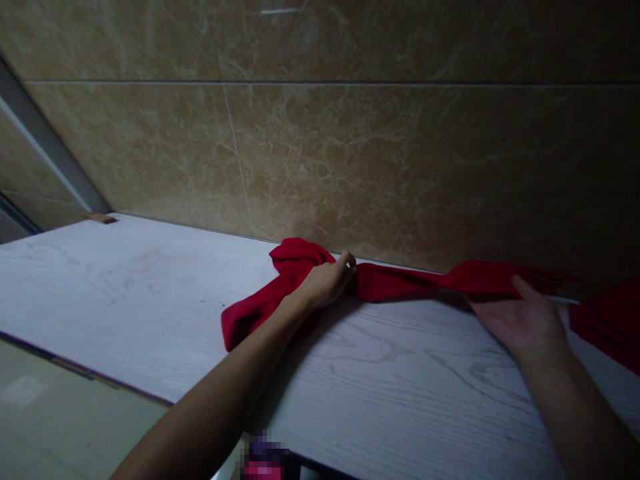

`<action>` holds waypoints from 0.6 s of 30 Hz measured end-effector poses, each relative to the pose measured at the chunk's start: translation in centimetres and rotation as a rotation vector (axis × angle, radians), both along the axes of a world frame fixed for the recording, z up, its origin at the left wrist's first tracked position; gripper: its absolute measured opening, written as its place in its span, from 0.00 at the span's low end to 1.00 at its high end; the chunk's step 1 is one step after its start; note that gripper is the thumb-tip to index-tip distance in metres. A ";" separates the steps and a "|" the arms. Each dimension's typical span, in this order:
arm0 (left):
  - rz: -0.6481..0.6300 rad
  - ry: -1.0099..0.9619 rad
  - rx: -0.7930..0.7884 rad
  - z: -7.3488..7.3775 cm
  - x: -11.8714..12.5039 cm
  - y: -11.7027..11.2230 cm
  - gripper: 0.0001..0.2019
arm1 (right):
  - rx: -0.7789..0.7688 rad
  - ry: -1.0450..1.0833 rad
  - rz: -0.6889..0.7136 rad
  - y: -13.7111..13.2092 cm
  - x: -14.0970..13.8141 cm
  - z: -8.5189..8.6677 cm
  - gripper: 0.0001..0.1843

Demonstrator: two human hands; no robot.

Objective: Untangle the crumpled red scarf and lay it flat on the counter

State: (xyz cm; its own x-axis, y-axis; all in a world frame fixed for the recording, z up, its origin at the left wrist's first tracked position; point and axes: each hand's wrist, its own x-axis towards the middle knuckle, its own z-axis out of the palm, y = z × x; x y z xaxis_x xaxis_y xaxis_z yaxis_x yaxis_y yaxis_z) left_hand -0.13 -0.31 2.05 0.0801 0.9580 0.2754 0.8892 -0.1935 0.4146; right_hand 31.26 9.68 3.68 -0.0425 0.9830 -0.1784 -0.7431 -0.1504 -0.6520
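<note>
Red cloth point(395, 283) hides fingers of the right hand point(520, 320); left hand point(327, 282) grips it.

Beige marble-look wall tiles point(350, 153) rise behind a white wood-grain board point(115, 287), set in 2 rows split by 1 dark horizontal joint. A grey metal strip point(50, 140) runs diagonally down the wall at far left, and a small tan wedge point(101, 218) sits at the board's back corner. Pale floor tiles point(65, 413) show below the board's front edge. The light is dim, and the wall darkens toward the right.
</note>
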 end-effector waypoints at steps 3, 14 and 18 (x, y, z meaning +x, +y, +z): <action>-0.005 0.080 -0.029 0.0 -0.1 0.1 0.15 | -0.131 -0.138 0.082 0.3 -1.1 -1.1 0.19; -0.062 0.057 0.084 -0.7 -0.4 0.7 0.09 | 0.107 -0.040 -0.124 0.0 -1.2 -0.4 0.22; -0.116 -0.023 0.134 -0.7 -0.1 0.6 0.09 | -0.071 -0.221 0.191 -2.0 -4.0 -0.8 0.17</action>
